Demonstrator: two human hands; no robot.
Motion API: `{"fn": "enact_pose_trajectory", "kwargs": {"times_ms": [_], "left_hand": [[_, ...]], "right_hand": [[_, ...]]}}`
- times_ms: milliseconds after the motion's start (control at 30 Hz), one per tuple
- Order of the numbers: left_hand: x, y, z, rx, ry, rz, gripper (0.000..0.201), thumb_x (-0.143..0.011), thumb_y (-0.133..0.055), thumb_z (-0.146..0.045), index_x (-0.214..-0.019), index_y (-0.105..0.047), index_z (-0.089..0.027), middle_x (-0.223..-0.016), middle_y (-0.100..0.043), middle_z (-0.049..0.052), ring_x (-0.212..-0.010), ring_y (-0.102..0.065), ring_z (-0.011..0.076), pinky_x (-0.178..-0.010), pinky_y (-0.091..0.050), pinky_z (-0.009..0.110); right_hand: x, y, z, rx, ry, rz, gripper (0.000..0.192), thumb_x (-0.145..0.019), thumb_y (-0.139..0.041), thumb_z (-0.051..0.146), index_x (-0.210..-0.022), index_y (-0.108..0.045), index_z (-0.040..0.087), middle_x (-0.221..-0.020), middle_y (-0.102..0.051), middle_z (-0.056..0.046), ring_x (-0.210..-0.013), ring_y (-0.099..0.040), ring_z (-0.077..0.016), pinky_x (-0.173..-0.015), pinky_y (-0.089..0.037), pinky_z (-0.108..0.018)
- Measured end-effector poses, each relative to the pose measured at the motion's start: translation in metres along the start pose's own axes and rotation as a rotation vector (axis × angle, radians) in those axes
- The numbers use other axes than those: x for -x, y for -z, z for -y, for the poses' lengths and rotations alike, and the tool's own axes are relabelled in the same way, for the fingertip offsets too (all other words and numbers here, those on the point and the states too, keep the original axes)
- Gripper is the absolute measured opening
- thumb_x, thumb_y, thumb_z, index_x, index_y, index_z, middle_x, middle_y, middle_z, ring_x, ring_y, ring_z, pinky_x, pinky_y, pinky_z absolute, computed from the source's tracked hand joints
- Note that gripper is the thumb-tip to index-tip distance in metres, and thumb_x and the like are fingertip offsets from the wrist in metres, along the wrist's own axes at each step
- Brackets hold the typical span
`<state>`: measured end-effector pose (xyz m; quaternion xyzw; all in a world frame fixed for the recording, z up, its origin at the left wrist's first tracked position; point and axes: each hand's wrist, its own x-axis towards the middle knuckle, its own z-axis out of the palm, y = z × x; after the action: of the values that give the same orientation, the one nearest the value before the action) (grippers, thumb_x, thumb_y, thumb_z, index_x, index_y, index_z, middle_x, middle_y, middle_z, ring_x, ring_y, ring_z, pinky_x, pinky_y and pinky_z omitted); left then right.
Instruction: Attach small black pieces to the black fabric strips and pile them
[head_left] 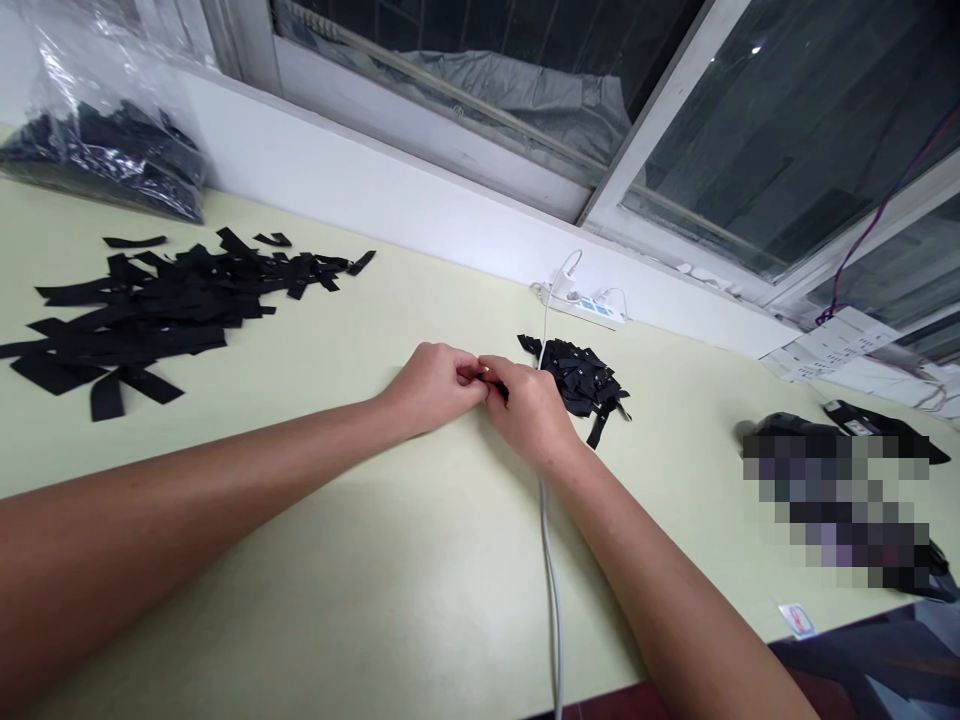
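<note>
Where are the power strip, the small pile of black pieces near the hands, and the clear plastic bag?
power strip [586, 305]: head view, on the middle of its white body.
small pile of black pieces [579, 375]: head view, on the centre of the heap.
clear plastic bag [105, 150]: head view, on its dark-filled lower part.

The small black piece [499, 388] pinched between both hands is mostly hidden by fingers; a pixelated patch [840, 500] blurs things at right.

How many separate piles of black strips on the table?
2. A wide, loose pile of strips at far left, and a small heap just beyond the right hand. More strips sit bagged in the far-left corner.
</note>
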<state>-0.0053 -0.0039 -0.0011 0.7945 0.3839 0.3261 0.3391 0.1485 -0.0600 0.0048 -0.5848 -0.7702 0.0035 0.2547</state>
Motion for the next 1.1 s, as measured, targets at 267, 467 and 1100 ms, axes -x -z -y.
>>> {"fn": "enact_pose_trajectory", "kwargs": {"times_ms": [267,467,1100], "left_hand": [[-0.0004,0.0004,-0.0008,0.013,-0.004,0.009,0.017,-0.074,-0.058,-0.024,-0.066,-0.070,-0.016,-0.062,-0.066,-0.001,-0.064,-0.057,0.0137,-0.058,-0.037,0.025],[-0.0003,0.0001,0.0004,0.019,-0.007,0.009,0.016,-0.074,-0.057,-0.023,-0.068,-0.071,-0.017,-0.065,-0.068,-0.001,-0.066,-0.059,0.0146,-0.059,-0.038,0.025],[-0.0019,0.0000,0.0033,-0.032,0.011,-0.010,0.017,-0.074,-0.059,-0.023,-0.069,-0.074,-0.018,-0.066,-0.070,0.001,-0.065,-0.060,0.0163,-0.060,-0.040,0.028]], "right_hand": [[0.0005,-0.0010,-0.0008,-0.021,-0.024,-0.020,0.038,-0.084,-0.050,0.005,-0.113,-0.067,0.022,-0.103,-0.077,-0.005,-0.095,-0.072,-0.0240,-0.081,-0.050,-0.033],[0.0003,0.0011,0.0000,-0.040,-0.022,-0.014,0.039,-0.083,-0.049,0.005,-0.113,-0.068,0.022,-0.103,-0.077,-0.006,-0.095,-0.072,-0.0239,-0.082,-0.051,-0.032],[0.0005,-0.0041,0.0061,-0.088,-0.085,-0.049,0.040,-0.081,-0.052,0.005,-0.109,-0.073,0.025,-0.100,-0.079,-0.001,-0.085,-0.073,-0.0232,-0.075,-0.051,-0.032]]}}
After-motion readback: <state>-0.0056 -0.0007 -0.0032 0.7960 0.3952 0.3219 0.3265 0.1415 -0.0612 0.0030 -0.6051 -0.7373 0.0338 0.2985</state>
